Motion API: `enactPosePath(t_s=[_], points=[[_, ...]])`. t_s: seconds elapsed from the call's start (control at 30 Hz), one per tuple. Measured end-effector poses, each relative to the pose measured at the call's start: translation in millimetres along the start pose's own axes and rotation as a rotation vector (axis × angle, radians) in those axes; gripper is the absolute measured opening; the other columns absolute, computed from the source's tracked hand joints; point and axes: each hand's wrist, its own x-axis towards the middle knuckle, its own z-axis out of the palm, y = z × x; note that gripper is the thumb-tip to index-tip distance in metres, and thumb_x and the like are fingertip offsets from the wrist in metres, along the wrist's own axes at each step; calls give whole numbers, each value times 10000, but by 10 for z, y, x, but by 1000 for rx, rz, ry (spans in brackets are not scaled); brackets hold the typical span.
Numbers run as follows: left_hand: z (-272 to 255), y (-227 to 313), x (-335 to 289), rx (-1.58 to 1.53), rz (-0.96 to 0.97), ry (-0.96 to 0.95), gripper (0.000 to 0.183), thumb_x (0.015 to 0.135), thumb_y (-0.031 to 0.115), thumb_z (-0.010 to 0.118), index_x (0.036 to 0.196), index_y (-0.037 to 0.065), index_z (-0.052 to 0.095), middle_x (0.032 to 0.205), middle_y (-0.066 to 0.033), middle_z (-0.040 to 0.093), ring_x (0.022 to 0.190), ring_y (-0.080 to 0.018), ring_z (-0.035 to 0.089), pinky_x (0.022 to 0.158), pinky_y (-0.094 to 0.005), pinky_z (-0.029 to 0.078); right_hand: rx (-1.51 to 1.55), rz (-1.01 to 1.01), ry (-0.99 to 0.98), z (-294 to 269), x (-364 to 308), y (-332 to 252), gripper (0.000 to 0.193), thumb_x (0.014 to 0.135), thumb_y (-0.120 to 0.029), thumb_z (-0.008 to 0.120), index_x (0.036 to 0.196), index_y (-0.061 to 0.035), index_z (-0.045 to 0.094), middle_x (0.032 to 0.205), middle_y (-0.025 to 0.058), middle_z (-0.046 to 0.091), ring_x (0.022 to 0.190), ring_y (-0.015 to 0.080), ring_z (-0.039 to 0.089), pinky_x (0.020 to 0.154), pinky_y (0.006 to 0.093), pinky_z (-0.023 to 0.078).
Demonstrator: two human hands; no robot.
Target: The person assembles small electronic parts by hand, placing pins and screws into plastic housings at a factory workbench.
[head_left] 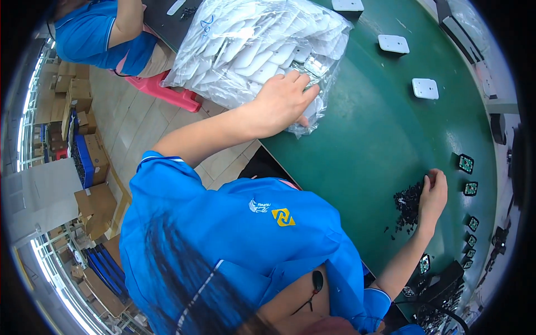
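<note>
My left hand (286, 102) rests on the near right edge of a large clear plastic bag (223, 92), its fingers spread and curving down over the film. The bag is full of white flat covers with rounded corners (262, 58). At the right, my right hand (434, 198) is closed at the far side of a pile of tiny black parts (406, 204). Its thumb and fingertips come together; what is between them is too small to make out.
White rounded boxes with dark bases (393, 44) stand along the green table (346, 151). Small black-framed circuit boards (465, 163) line its right side. A black tray (446, 279) lies at the lower right. A person in blue (84, 33) sits at the upper left beside a pink stool (167, 95).
</note>
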Motion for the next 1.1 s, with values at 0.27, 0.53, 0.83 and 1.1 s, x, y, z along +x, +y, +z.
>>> enactPosePath(t_s=[0.27,0.53,0.83,1.1], points=[[208,136,-123,108,8,128,679,689,-21,561,1343,-50,382,1240,-255,487,1064,-358,507,936,-390,438,-362,-306,98,-11,50,-132,85,787,-63,606,844,-32,552,860,126,533,830,324,542,707,424,438],[-64,106,-17,-271,-115,423,403,777,-9,648,1162,77,561,1010,-167,513,912,-324,525,789,-395,445,488,231,208,-88,-95,-56,106,819,-53,622,898,-14,563,738,-5,553,627,53,503,602,215,437],[-278,327,267,-130,44,559,295,754,69,738,1038,143,712,683,-46,454,583,-184,464,547,-301,401,996,281,412,70,-443,-188,74,846,-81,651,846,-53,583,737,-63,535,642,9,449,574,167,376],[48,1052,311,-1434,19,-412,274,956,82,506,1194,-27,587,881,-101,614,665,-132,604,605,-229,493,1218,96,364,71,-729,-672,59,835,-47,647,845,-54,590,774,-35,542,680,35,495,612,201,411]])
